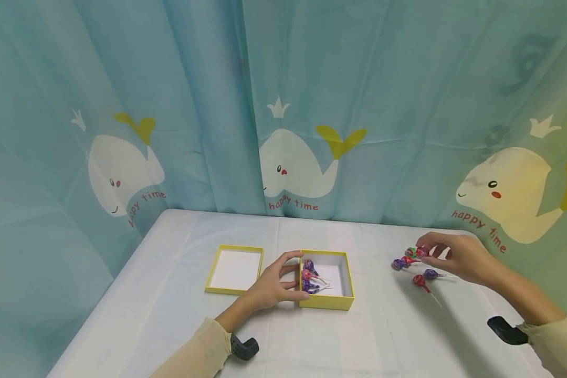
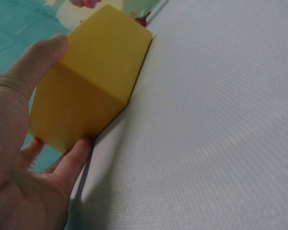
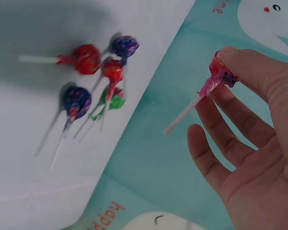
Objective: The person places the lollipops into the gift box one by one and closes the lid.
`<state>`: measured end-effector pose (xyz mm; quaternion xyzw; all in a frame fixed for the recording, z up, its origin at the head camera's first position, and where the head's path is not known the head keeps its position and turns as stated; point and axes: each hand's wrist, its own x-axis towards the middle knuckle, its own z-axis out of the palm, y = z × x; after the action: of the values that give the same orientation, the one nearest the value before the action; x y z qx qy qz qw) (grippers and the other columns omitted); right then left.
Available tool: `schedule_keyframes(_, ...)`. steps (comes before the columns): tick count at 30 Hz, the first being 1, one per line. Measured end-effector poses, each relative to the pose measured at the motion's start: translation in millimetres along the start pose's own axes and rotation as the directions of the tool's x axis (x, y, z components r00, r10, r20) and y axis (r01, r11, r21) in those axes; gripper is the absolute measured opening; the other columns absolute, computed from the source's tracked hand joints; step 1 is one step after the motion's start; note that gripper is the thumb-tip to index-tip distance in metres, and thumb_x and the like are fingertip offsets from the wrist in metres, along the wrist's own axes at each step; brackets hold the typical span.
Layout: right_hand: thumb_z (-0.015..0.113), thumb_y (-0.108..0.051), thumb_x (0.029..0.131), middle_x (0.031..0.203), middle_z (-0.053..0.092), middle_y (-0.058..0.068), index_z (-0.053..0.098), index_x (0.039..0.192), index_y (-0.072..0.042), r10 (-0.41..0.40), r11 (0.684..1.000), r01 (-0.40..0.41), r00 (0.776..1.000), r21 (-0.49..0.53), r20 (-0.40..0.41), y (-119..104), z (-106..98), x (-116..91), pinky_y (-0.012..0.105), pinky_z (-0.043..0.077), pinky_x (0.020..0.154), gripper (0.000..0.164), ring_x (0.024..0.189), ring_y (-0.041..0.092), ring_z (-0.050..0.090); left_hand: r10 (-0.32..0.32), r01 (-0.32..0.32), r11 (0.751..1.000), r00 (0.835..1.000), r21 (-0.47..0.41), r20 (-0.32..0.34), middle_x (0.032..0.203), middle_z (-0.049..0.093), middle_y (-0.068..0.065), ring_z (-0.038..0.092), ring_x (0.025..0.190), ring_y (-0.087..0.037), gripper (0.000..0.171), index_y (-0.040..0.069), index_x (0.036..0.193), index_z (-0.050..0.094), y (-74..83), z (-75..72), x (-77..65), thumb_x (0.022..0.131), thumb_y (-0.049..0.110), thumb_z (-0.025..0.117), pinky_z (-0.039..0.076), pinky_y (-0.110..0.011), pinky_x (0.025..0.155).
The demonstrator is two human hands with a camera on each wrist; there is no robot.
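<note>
My left hand [image 1: 275, 283] holds the left end of an open yellow box [image 1: 328, 303], thumb at the front corner and fingers at the left side. In the left wrist view, the thumb [image 2: 41, 60] lies along the box's edge [image 2: 84, 103]. Several wrapped lollipops [image 1: 308, 275] lie inside, against the box's left wall. Over at the right, my right hand [image 1: 463, 256] pinches a pink and purple lollipop [image 3: 216, 76] by its wrapped head, with its white stick pointing away from the palm. Beside that hand, more lollipops lie on the table, among them a red one [image 3: 86, 59] and a green one [image 3: 116, 100].
A shallow yellow-rimmed lid [image 1: 236, 269] with a white inside lies left of the box. A white cloth covers the table [image 1: 179, 315]. Behind it hangs a blue-green curtain [image 1: 208, 105] printed with whales.
</note>
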<state>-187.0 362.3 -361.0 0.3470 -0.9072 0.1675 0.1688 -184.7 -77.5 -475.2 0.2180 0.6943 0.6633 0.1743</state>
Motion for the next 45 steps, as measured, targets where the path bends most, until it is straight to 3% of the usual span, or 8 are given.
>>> schedule_keyframes(7,0.088,-0.007,0.080,0.095,0.070,-0.015,0.073,0.104,-0.019,0.037,0.995,-0.047,0.993,0.085,0.111,-14.3,2.4,21.0,0.026,0.058,0.061,0.031,0.079,-0.003,0.063,0.003,-0.003,1.000,1.000,0.006,0.000,0.164,0.030,-0.011,0.037,0.148,-0.035,0.092,0.014,0.156,0.037,0.6,-0.5,0.2,0.080,0.007,0.089,0.052,-0.037,0.106)
schedule_keyframes(18,0.084,-0.008,0.086,0.093,0.068,-0.016,0.071,0.107,-0.017,0.039,0.977,-0.086,0.971,0.194,0.236,-34.6,9.9,51.0,0.025,0.060,0.067,0.027,0.083,0.003,0.064,-0.001,0.001,1.000,1.000,0.005,-0.009,0.164,0.029,-0.012,0.037,0.148,-0.035,0.091,0.013,0.155,0.038,-0.7,0.2,0.1,0.080,0.006,0.089,0.052,-0.037,0.106)
schedule_keyframes(26,0.082,-0.014,0.089,0.095,0.067,-0.015,0.071,0.110,-0.017,0.052,0.975,-0.116,0.948,0.190,0.313,-49.9,14.7,70.2,0.023,0.059,0.066,0.024,0.084,0.006,0.063,-0.006,0.006,1.000,1.000,0.006,-0.006,0.163,0.029,-0.011,0.038,0.147,-0.035,0.091,0.013,0.155,0.038,-1.6,-0.8,1.1,0.080,0.006,0.089,0.052,-0.036,0.106)
schedule_keyframes(36,0.080,-0.011,0.090,0.094,0.068,-0.015,0.071,0.110,-0.019,0.037,0.971,-0.113,0.942,0.212,0.333,-61.0,25.3,89.6,0.023,0.059,0.064,0.023,0.082,0.006,0.063,-0.007,0.007,1.000,1.000,0.006,-0.001,0.163,0.031,-0.007,0.038,0.147,-0.033,0.092,0.013,0.155,0.038,0.0,-1.2,0.6,0.080,0.008,0.090,0.052,-0.035,0.106)
schedule_keyframes(45,0.080,-0.008,0.089,0.096,0.070,-0.011,0.072,0.109,-0.015,-0.040,0.959,-0.052,0.947,0.278,0.318,-75.6,38.0,107.3,0.024,0.060,0.066,0.023,0.083,0.005,0.066,-0.008,0.008,1.000,1.000,0.019,-0.005,0.163,0.031,-0.008,0.039,0.147,-0.033,0.093,0.013,0.156,0.036,1.1,-1.1,0.7,0.080,0.007,0.089,0.052,-0.034,0.105)
